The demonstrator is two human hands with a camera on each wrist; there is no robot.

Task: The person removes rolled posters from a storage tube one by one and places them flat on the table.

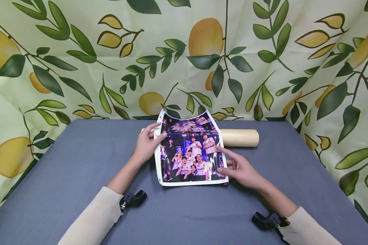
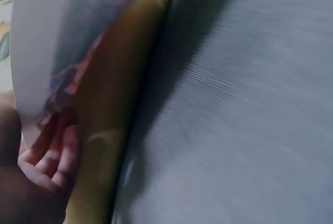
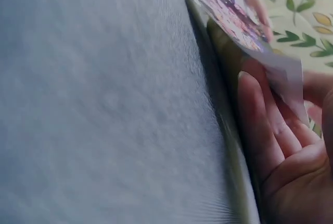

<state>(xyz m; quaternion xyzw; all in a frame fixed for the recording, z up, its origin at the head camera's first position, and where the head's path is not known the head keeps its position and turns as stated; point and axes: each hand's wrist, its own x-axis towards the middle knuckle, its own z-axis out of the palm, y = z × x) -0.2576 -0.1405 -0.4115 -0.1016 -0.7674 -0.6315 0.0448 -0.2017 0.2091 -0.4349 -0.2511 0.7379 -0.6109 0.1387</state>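
Note:
A glossy white-bordered photo print (image 1: 188, 158) is held up over the table, its upper part bending back and its top edge curved. It shows a group of people in mostly white shirts under purple light. My left hand (image 1: 145, 146) pinches the left edge, thumb in front and fingers behind, as the left wrist view shows with the fingers (image 2: 62, 156). The right hand (image 1: 243, 172) holds the lower right edge between thumb and fingers. In the right wrist view, its fingers (image 3: 255, 109) lie under the print (image 3: 289, 75). Behind it lies a tan cardboard tube (image 1: 240, 137), partly hidden.
A grey-blue cloth covers the table (image 1: 184, 217). Behind and at both sides hangs a curtain (image 1: 159, 71) printed with lemons and leaves. Black wrist mounts (image 1: 133, 198) sit at the cream sleeves (image 1: 93, 217).

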